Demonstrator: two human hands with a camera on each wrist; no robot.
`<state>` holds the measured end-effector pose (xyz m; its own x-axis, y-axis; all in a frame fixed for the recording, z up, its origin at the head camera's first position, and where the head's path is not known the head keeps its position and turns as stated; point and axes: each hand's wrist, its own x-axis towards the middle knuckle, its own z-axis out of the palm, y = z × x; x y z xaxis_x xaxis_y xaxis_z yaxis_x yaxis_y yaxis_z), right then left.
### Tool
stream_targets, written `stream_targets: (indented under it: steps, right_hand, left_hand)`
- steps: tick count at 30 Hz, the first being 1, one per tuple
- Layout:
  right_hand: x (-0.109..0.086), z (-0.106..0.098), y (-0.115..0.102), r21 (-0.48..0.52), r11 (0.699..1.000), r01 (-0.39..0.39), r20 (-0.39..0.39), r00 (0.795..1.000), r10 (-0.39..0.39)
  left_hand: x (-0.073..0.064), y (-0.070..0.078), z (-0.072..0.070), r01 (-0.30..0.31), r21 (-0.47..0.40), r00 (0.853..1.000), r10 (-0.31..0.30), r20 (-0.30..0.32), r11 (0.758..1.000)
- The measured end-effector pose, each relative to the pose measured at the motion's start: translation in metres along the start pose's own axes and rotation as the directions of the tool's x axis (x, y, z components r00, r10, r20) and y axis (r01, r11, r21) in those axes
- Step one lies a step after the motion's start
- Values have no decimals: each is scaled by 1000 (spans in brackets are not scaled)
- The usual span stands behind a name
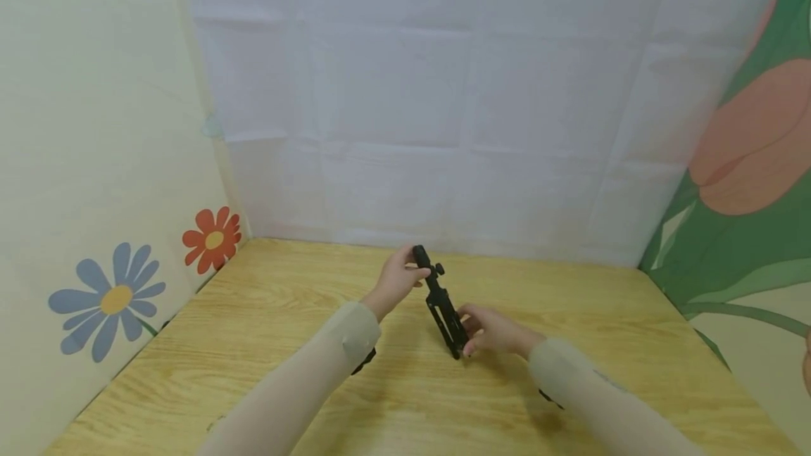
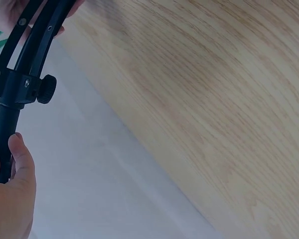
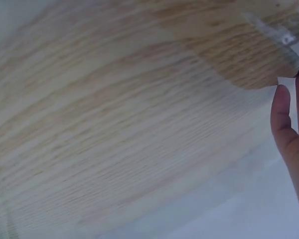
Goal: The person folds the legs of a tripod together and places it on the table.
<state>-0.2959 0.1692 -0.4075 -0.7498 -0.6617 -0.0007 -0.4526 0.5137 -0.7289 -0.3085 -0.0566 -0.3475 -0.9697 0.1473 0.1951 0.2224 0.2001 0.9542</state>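
A small black tripod (image 1: 437,297) with its legs folded together is held at a slant over the wooden table. My left hand (image 1: 394,281) grips its upper column, thumb and fingers round the tube, just past a side knob. Around the lower ends of the legs are the curled fingers of my right hand (image 1: 497,331). In the left wrist view the tripod (image 2: 12,89) shows its leg hub and a round knob (image 2: 47,89). Only a dark tip of it appears at the fingertips of the right hand (image 3: 294,129) in the right wrist view.
The wood-grain table (image 1: 304,280) runs back to a creased white cloth (image 1: 393,90). A pale panel with painted flowers (image 1: 116,299) stands on the left, a green floral panel (image 1: 760,238) on the right.
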Motion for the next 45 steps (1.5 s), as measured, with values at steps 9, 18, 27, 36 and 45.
stream_targets:
  steps: [9, 18, 27, 36, 45]
  right_hand:
    - [0, 2, 1, 8, 1000, -23, -21, 1000, 23]
    - [0, 7, 0, -38, 998, -47, -69, 997, 44]
    - [2, 11, 0, -46, 999, -13, -94, 996, 9]
    - [3, 17, -10, -49, 999, -19, -142, 990, 12]
    - [-5, 5, -2, 58, 998, -37, -84, 996, 42]
  left_hand:
    - [0, 1, 4, 26, 30, 999, -24, -45, 999]
    - [0, -1, 15, 103, 71, 989, -95, -112, 992]
    - [-2, 4, 10, 142, 80, 986, -134, -97, 987]
    - [-3, -7, 12, 128, 122, 983, -109, -150, 984]
    - [-3, -12, 9, 32, 71, 998, -28, -51, 997]
